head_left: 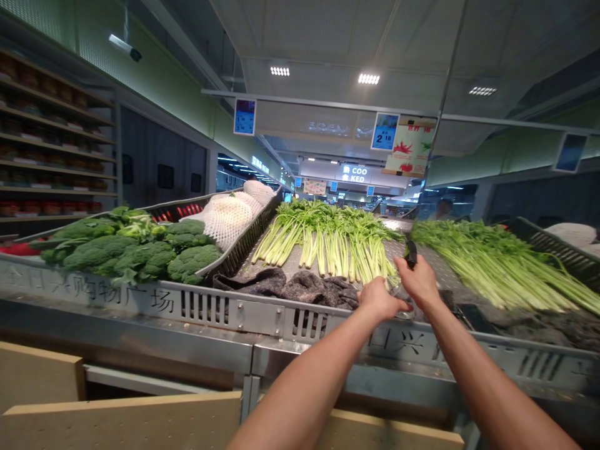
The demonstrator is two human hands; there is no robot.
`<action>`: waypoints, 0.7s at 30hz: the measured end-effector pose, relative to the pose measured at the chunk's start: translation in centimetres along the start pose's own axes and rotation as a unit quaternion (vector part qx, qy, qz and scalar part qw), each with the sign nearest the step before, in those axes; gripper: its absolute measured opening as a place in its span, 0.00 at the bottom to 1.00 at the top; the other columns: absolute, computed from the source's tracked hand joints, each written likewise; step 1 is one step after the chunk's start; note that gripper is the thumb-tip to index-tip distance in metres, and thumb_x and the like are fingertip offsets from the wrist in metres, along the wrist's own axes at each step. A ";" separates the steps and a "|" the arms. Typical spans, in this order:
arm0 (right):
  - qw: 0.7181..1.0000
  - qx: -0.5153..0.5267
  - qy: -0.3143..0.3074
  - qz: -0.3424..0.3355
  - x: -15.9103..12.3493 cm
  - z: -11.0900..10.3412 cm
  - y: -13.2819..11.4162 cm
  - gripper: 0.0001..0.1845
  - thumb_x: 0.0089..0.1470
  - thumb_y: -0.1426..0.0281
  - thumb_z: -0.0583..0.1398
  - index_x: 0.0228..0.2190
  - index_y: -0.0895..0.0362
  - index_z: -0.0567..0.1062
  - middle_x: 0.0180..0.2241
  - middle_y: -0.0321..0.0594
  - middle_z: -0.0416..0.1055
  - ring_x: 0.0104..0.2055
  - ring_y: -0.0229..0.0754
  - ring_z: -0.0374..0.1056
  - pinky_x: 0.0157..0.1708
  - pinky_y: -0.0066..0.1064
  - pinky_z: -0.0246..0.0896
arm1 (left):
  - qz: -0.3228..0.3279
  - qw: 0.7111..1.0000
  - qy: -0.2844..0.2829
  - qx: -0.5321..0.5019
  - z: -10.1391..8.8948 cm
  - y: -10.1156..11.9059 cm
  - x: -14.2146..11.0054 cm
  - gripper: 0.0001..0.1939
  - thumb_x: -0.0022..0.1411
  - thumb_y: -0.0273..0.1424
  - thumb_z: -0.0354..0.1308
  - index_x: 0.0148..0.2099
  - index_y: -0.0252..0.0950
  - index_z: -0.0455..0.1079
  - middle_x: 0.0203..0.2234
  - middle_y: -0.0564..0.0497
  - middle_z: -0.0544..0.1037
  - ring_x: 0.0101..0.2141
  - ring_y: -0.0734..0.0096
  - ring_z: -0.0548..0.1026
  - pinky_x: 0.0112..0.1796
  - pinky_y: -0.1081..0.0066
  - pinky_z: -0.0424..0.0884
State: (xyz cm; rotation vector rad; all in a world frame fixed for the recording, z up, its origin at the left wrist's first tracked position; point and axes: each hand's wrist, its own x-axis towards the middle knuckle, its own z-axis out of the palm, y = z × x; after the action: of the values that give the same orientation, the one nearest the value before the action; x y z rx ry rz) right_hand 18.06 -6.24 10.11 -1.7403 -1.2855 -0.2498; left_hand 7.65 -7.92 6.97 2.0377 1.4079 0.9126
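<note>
Celery bunches (323, 244) lie side by side on the sloped display, leaves at the back and cut ends toward me. My left hand (380, 301) is at the front right of the celery, beside the nearest stalk ends. Its fingers are bent around something I cannot make out. Just to its right, my right hand (420, 279) is closed on a small black object (411, 253) that sticks up above the fingers; most of it is hidden. Something shiny shows between the hands, too small to name. A dark crumpled cloth (307, 289) lies along the front of the celery.
Broccoli (145, 253) fills the bin at left, beside pale vegetables in white foam netting (229, 215). A grey slotted rail (206, 306) edges the display. The mirror panel (506, 187) at right reflects celery. Price signs (385, 131) hang above. Stocked shelves (51, 137) stand far left.
</note>
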 end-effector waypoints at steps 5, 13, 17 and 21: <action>1.000 0.015 0.014 -0.022 0.0 -0.3 -0.8 0.19 0.42 0.57 0.49 0.29 0.59 0.67 0.24 0.42 0.66 0.26 0.42 0.60 0.24 0.29 0.50 | 0.004 1.000 0.012 -0.012 -0.7 0.2 0.0 0.39 0.31 0.45 0.60 0.47 0.37 0.58 0.42 0.47 0.69 0.43 0.61 0.66 0.40 0.70 0.61; 0.998 0.014 0.026 -0.057 0.4 0.1 -2.4 0.17 0.43 0.58 0.49 0.26 0.58 0.66 0.22 0.40 0.65 0.24 0.40 0.59 0.23 0.27 0.47 | 0.013 0.999 0.043 -0.031 -1.7 -0.3 0.6 0.40 0.30 0.44 0.61 0.49 0.37 0.57 0.43 0.46 0.68 0.43 0.63 0.66 0.39 0.72 0.61; 0.998 0.015 -0.003 -0.059 0.4 0.9 -3.0 0.17 0.43 0.58 0.48 0.27 0.58 0.65 0.23 0.41 0.65 0.25 0.40 0.60 0.23 0.27 0.48 | 0.005 0.999 0.040 -0.036 -2.4 -1.1 0.6 0.40 0.29 0.44 0.62 0.47 0.35 0.59 0.43 0.45 0.68 0.42 0.61 0.66 0.38 0.70 0.62; 0.997 0.039 -0.024 -0.061 -0.1 1.8 -3.7 0.18 0.44 0.57 0.48 0.30 0.58 0.65 0.25 0.40 0.66 0.27 0.40 0.61 0.23 0.27 0.49 | -0.002 0.999 0.035 -0.033 -3.1 -2.2 0.7 0.38 0.28 0.43 0.62 0.45 0.34 0.60 0.40 0.45 0.69 0.40 0.60 0.67 0.36 0.69 0.62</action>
State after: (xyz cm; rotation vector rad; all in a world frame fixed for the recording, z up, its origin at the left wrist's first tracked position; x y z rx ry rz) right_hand 14.30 -4.85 11.11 -1.6129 -1.4193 -0.2256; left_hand 4.13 -6.45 7.60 1.9722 1.3982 1.0243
